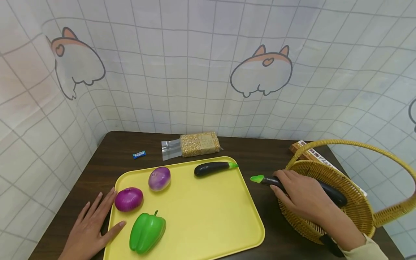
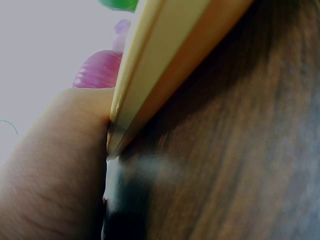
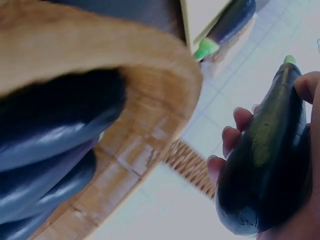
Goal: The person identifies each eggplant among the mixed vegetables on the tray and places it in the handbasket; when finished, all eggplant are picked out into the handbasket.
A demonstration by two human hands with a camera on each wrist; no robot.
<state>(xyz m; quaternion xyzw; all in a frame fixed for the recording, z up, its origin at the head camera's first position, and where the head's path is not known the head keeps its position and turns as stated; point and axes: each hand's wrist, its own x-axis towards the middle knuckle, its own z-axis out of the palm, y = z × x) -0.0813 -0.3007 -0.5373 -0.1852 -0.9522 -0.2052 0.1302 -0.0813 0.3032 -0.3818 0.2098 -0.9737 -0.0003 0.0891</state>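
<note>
My right hand (image 1: 305,196) grips a dark eggplant (image 3: 265,150) with a light green cap, over the near left side of the woven basket (image 1: 363,207). Several more eggplants (image 3: 55,120) lie inside that basket in the right wrist view. At the left edge of the yellow tray (image 1: 208,209), my left hand (image 1: 89,227) rests with fingers spread, fingertips close to a red onion (image 1: 129,199) and thumb over the rim. The tray also bears a green bell pepper (image 1: 147,233), a round purple-and-white vegetable (image 1: 159,178) and another eggplant (image 1: 211,168) near its far right corner.
Behind the tray lie a clear bag of yellow kernels (image 1: 199,145) and a small blue wrapper (image 1: 139,155). A long brown-and-white box (image 1: 316,155) sits behind the basket, whose tall handle (image 1: 354,143) arches above it. A white grid-patterned curtain (image 1: 182,72) encloses the dark table.
</note>
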